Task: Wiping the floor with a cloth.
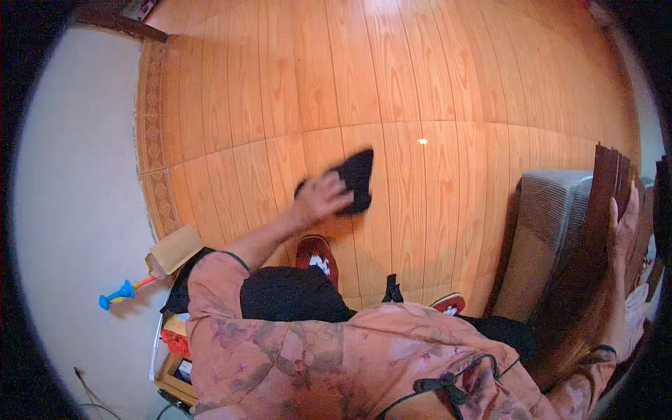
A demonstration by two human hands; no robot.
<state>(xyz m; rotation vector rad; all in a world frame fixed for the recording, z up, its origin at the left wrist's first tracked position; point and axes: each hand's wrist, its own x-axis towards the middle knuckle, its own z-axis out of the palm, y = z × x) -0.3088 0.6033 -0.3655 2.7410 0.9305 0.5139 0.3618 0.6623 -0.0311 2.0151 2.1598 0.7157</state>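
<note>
My left hand [323, 197] is stretched out over the wood-patterned floor, its fingers on a black cloth [359, 181]; the hand and the cloth's edges are blurred by motion. Whether the fingers grip the cloth or only press on it cannot be told. Far to the right, my right hand [625, 218] lies with spread fingers against the upper part of a dark brown wooden piece [604, 184]. Below my left forearm a red slipper [315, 254] with a white pattern shows on the floor.
A box-like piece wrapped in clear plastic [556, 184] stands beside the brown wood. A blue toy-like object [125, 291] and a tan box [176, 249] are at the left near the white wall [79, 157]. A second red slipper [449, 303] shows lower right of centre.
</note>
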